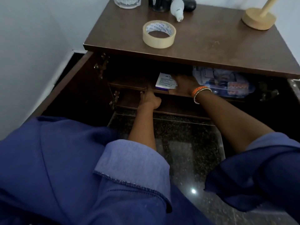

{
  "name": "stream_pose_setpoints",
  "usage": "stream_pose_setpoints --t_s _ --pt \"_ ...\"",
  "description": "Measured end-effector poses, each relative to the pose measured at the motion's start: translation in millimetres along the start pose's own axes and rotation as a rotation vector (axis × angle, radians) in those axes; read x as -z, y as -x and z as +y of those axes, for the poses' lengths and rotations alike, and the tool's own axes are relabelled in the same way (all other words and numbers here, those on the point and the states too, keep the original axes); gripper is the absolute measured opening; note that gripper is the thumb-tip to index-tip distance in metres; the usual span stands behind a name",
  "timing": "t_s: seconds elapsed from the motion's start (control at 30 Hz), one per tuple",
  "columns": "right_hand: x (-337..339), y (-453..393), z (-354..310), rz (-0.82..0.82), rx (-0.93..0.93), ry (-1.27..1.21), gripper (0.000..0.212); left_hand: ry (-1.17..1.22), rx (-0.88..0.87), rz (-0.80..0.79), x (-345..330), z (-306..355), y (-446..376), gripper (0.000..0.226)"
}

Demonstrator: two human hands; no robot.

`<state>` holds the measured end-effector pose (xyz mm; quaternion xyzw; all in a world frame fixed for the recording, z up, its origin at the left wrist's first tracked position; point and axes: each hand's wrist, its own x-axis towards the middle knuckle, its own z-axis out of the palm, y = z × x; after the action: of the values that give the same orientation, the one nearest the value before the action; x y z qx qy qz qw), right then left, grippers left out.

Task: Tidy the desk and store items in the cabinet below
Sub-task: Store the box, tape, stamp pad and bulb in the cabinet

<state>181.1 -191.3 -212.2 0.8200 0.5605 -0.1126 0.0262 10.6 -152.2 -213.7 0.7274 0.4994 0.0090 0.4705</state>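
Note:
Both my arms reach into the open cabinet under the brown desk (211,46). My right hand (184,85) grips a small white and purple box (164,82) lying on the upper shelf (129,84). My left hand (150,99) rests its fingers on that shelf's front edge, holding nothing I can see. On the desk top lie a roll of beige tape (159,34), a white light bulb (177,8) and a black stone-like object (189,4).
A clear plastic bag of medicine strips (227,82) fills the shelf's right side. The left cabinet door (69,88) stands open by the white wall. A glass (126,2), a black mesh pen holder (159,4) and a wooden stand (259,18) sit at the desk's back.

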Motion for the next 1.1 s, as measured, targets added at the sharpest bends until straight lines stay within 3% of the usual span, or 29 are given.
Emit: stream_pose_setpoints --t_s 0.33,0.47,0.6,1.1 --pt "0 -9 0 -0.056 0.029 0.076 0.076 -0.119 -0.01 0.04 -9 -4 -1 0.071" --pt "-8 6 -17 0.109 -0.033 0.201 0.053 -0.111 0.0 0.035 -12 -3 -1 0.073" --pt "-15 20 -33 0.182 -0.092 0.282 0.043 -0.098 0.013 0.032 -12 -3 0 0.073" --pt "-30 19 -41 0.243 -0.142 0.255 0.046 -0.126 -0.029 0.026 -15 -9 -5 0.071"
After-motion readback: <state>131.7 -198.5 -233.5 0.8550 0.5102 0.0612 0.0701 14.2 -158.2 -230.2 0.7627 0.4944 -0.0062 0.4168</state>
